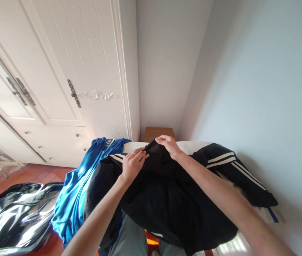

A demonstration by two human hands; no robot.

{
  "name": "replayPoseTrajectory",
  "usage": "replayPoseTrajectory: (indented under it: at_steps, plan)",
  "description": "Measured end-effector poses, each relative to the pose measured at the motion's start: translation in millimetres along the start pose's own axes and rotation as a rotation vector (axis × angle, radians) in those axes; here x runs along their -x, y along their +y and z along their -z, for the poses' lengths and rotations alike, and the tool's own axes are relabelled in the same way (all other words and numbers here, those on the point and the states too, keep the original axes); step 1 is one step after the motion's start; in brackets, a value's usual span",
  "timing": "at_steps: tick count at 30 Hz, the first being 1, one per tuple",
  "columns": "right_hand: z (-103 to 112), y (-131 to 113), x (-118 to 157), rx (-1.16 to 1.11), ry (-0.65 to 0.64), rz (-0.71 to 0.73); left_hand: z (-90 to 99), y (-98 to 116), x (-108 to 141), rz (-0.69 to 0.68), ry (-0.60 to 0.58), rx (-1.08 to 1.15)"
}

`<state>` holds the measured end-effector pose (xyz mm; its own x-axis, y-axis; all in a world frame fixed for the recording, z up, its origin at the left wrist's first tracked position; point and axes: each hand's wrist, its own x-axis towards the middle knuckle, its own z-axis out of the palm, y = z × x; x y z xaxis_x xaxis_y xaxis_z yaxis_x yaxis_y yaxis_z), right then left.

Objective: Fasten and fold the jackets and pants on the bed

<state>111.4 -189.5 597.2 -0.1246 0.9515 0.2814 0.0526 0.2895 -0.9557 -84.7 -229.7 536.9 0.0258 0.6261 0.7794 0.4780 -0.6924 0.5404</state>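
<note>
A black jacket (167, 199) with white stripes on its sleeves is spread before me, its lower part hanging toward my legs. Near its collar, my left hand (133, 163) is closed on the dark fabric, a ring on one finger. Slightly higher and to the right, my right hand (169, 145) pinches the collar edge between thumb and fingers. The edge stretches taut between both hands. One striped sleeve (228, 163) reaches out to the right. Left of the jacket, a blue garment (77, 185) drapes over the white surface's side.
An open suitcase (20, 217) with things inside lies on the reddish floor at the left. White wardrobe doors (94, 53) with dark metal handles stand behind. A brown wooden piece (160, 133) sits in the corner, beside the pale wall (260, 89) on the right.
</note>
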Motion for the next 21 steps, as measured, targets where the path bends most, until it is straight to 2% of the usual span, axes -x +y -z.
replayPoseTrajectory:
  at_steps: [3,5,8,12,14,17,19,21]
  plan:
    - [-4.2,1.0,1.4,-0.037,0.035,0.033,-4.8,4.2,10.6,0.142,0.044,0.078]
    - [-4.9,1.2,3.0,-0.026,0.031,0.06,-7.7,5.6,16.0,0.194,0.025,0.076]
    - [-2.7,0.0,5.7,0.01,-0.034,0.072,-6.7,5.9,18.5,0.182,-0.085,-0.003]
    - [3.4,-5.5,10.6,0.057,-0.123,0.095,6.2,1.0,9.3,0.158,-0.164,-0.135]
    - [7.0,-8.7,13.2,0.117,-0.166,0.115,13.2,-5.6,2.3,0.195,-0.28,-0.118]
    - [16.1,-9.7,15.1,0.176,-0.227,0.112,18.5,-19.1,-5.0,0.222,-0.505,0.022]
    - [27.7,-6.0,14.1,0.195,-0.243,0.088,18.3,-27.6,-6.6,0.229,-0.528,0.073]
    - [45.5,1.4,11.8,0.278,-0.205,0.075,16.7,-34.3,-6.7,0.243,-0.466,0.072]
